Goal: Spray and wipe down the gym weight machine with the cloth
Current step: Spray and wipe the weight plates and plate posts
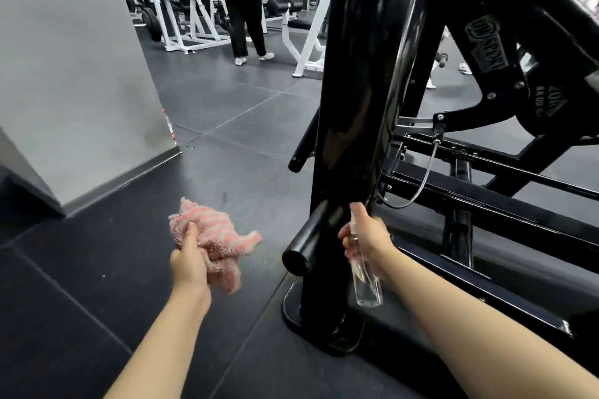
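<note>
Weight machine upright post (356, 107): glossy black painted steel, thick and rounded, catching streaked reflections; standing on a flat rounded base plate (291, 311) on the floor. A short black cylindrical peg (304, 243), blunt-ended, is projecting from the post's lower left side.

Spray bottle (364, 278): clear plastic, slim and cylindrical, with a pale nozzle. The right hand (366, 236) is grasping its neck, fingers curled round it and index finger lying on the nozzle top, holding it just in front of the post's lower right edge, above the base plate.

Cloth (214, 243): pink and grey striped terry, fluffy, crumpled. The left hand (189, 261) is clenching it in a bunch, well to the left of the post, clear of the peg.

Floor (210, 113): dark rubber tiles, matte, with thin seams; open floor is lying left of the post up to a grey wall corner (81, 74).

Behind the post: black rails (486, 168), a thin cable (421, 178), white racks (194, 10), a person standing (244, 0).
</note>
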`<control>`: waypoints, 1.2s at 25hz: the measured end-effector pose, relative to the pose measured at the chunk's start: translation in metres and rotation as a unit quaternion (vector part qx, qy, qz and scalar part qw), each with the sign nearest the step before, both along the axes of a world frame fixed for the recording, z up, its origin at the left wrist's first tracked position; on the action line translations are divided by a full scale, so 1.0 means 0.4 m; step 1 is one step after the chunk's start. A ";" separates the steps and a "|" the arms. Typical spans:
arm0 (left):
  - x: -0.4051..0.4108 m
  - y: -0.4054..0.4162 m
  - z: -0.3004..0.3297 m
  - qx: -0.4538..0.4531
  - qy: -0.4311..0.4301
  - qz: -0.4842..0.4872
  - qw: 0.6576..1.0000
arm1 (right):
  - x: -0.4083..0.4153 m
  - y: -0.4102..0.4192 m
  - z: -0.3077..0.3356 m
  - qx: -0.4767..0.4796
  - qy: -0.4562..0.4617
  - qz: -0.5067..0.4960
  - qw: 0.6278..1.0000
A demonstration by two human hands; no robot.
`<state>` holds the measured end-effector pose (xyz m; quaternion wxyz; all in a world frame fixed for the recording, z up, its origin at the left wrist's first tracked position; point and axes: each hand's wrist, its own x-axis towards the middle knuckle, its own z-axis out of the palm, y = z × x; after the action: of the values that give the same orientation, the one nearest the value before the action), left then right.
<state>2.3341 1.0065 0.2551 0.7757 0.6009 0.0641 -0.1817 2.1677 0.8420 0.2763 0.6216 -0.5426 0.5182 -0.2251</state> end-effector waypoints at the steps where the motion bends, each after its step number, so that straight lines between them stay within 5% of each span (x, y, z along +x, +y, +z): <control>1: 0.004 0.011 0.007 -0.003 -0.007 0.002 1.000 | -0.004 0.003 0.000 -0.006 -0.004 0.000 1.000; 4: 0.000 0.032 0.020 0.009 -0.029 -0.004 1.000 | -0.028 0.014 0.001 -0.007 -0.016 0.012 1.000; 8: -0.036 0.041 0.031 0.021 -0.059 -0.038 0.997 | -0.065 0.070 0.005 0.058 -0.038 0.141 0.988; 11: -0.069 0.051 0.045 0.022 -0.092 -0.067 0.993 | -0.066 0.101 0.000 0.021 -0.041 0.209 0.977; 18: -0.181 0.048 0.073 -0.027 -0.142 -0.243 0.959 | -0.081 0.108 -0.005 0.033 -0.054 0.223 0.973; 25: -0.236 0.004 0.096 -0.100 -0.108 -0.327 0.933 | -0.092 0.121 0.001 0.049 -0.194 0.273 0.941; 30: -0.247 -0.006 0.138 -0.048 -0.133 -0.330 0.933 | -0.107 0.083 0.029 -0.025 -0.123 0.181 0.975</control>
<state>2.2353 1.0042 0.3105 0.7013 0.5693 -0.2505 -0.3484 2.1250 0.8754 0.2878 0.6977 -0.6107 0.3248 -0.1865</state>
